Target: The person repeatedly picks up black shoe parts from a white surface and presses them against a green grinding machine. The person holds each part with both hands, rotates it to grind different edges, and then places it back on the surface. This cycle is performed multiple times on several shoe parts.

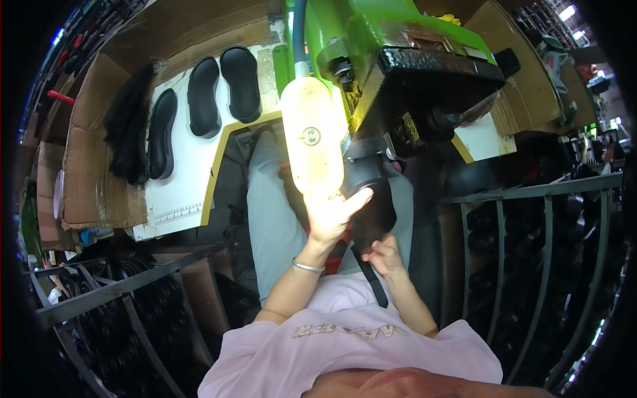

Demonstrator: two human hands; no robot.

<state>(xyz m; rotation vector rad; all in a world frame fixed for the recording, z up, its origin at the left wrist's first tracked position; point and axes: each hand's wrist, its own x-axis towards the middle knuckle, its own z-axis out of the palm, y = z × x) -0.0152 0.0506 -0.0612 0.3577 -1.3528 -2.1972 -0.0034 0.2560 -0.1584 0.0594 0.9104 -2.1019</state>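
A dark shoe sole [377, 209] is under the green machine's black head, its far end close to the metal parts. My left hand [330, 215] is at its left side, thumb laid on the edge; the bright lamp hides most of the fingers. At the sole's near end, my right hand [385, 257] has its fingers curled and pressed against it. A narrow black strap [373, 284] runs from beside the right hand down over my shirt; whether it joins the sole, I cannot tell. The glowing oval lamp [312, 136] hangs just above my left hand.
The green machine [371, 26] carries a black head [431, 86]. Several black soles [204, 96] lie on the white worktop [182, 189] at the left, by a cardboard box wall [99, 142]. Metal racks [126, 288] with dark items flank me, including a right-hand rail [531, 190].
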